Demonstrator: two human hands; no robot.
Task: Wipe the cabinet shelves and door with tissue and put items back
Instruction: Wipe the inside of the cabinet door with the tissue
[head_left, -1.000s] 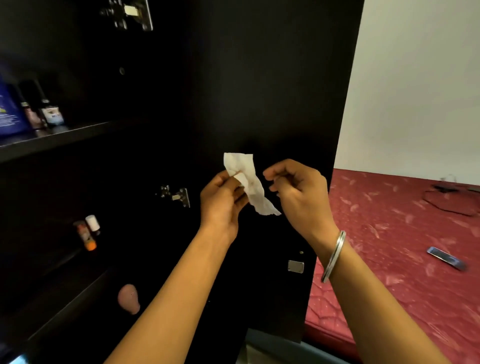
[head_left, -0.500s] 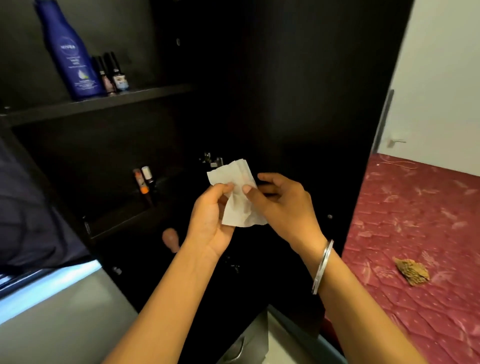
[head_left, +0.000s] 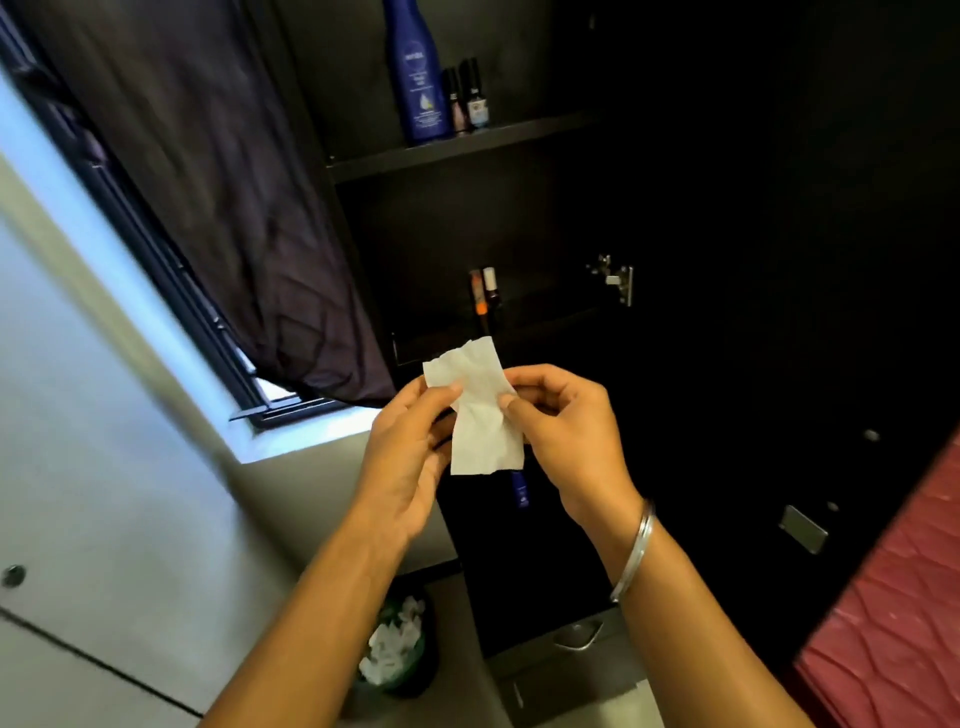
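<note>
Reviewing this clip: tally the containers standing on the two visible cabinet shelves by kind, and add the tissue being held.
Tall blue lotion bottle, upper shelf: 1
Small dark bottles beside it, upper shelf: 2
Small tubes, lower shelf: 2
Tissue, pinched by left hand and right hand: 1
Total: 6

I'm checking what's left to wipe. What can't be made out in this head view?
- Cabinet door: too dark to show dust.
- Lower shelf: its front hidden by the tissue both hands pinch.
- Blue bottle: top cut off by the frame edge.
- Bin: blurred.
</note>
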